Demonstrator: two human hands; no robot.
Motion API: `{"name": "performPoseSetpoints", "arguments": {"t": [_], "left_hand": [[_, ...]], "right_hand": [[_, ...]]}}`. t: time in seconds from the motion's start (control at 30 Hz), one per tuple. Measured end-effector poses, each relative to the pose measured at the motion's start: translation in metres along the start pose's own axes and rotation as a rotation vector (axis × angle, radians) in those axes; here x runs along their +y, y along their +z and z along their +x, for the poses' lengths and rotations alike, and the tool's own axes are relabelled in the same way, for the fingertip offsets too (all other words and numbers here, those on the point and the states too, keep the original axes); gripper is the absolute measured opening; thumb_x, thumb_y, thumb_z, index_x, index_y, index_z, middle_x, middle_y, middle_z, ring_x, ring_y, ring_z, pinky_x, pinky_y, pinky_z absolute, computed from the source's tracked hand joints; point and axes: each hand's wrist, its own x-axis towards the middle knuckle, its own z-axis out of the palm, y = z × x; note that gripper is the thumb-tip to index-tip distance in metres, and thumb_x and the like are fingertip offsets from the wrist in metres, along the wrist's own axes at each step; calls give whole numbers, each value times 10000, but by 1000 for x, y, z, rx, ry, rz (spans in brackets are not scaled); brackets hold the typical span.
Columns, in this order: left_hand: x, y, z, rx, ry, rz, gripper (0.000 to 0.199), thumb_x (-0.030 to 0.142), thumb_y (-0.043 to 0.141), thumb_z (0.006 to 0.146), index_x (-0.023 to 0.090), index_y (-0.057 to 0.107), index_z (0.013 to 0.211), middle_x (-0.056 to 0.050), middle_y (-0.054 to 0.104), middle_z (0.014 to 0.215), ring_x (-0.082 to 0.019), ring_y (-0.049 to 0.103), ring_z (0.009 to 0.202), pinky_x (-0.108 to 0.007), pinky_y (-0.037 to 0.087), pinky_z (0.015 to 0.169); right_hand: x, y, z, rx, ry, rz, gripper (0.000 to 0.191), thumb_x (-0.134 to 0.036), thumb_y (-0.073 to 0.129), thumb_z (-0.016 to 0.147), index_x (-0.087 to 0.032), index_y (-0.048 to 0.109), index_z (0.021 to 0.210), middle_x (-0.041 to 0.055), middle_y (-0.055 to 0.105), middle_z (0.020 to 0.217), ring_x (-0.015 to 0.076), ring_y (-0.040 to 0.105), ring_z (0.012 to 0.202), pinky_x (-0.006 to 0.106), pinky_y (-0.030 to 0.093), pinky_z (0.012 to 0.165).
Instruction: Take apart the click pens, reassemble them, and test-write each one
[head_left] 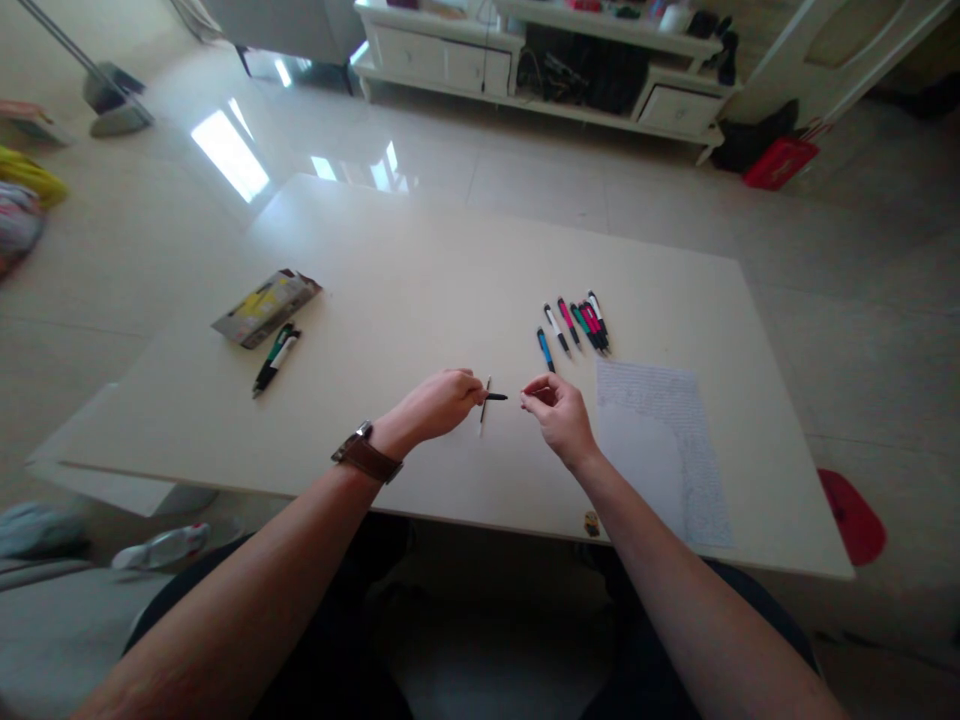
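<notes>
Your left hand (439, 402) grips a black pen piece (496, 397). Your right hand (556, 408) pinches, on what I cannot tell; pens (590, 325) lie at its one o'clock.

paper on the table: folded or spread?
Spread: the paper lies flat on the table, lines showing to its near edge. Right forearm hides part.

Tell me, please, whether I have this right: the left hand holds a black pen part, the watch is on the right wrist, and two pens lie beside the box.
Not quite: the head view shows the watch on the left wrist, not the right. The left hand holds a black pen part, and two pens lie beside the box.
</notes>
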Motion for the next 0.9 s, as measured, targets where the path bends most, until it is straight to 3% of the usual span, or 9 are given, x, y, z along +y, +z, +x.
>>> {"name": "performPoseSetpoints", "arguments": {"t": [0.2, 0.33, 0.53, 0.73, 0.9], "left_hand": [[-15, 1, -7, -105, -80, 162, 170, 260, 592, 821, 208, 751, 850, -63, 708, 840, -171, 612, 743, -277, 407, 662], [-10, 3, -15, -164, -160, 298, 133, 259, 605, 778, 215, 728, 802, -57, 706, 777, -182, 609, 672, -286, 375, 589], [-2, 9, -19, -243, -192, 401, 149, 240, 585, 765, 201, 714, 828, -88, 706, 832, -207, 640, 720, -288, 412, 608], [-4, 9, -18, -236, -194, 404, 136, 259, 639, 743, 200, 687, 855, -93, 699, 849, -232, 653, 774, -293, 422, 628], [-10, 3, -19, -202, -202, 318, 224, 290, 696, 699, 228, 678, 913, -49, 707, 854, -185, 624, 740, -264, 395, 620]], "right_hand": [[0, 2, -2, -59, 19, 9, 137, -302, 661, 733, -193, 585, 761, -14, 595, 679, 144, 588, 627, 293, 504, 616], [2, 3, -4, -103, 0, -67, 123, -301, 645, 759, -190, 593, 768, -5, 612, 693, 146, 590, 638, 296, 492, 627], [1, 3, -7, -143, -34, -177, 128, -311, 640, 784, -188, 610, 769, 3, 631, 703, 146, 579, 651, 286, 455, 623], [-3, 4, -11, -199, -51, -361, 86, -261, 643, 793, -183, 654, 758, 3, 638, 673, 141, 564, 622, 281, 424, 605], [0, 9, -14, -280, -88, -402, 109, -178, 605, 817, -185, 688, 886, 38, 695, 807, 154, 622, 718, 296, 483, 690]]}}
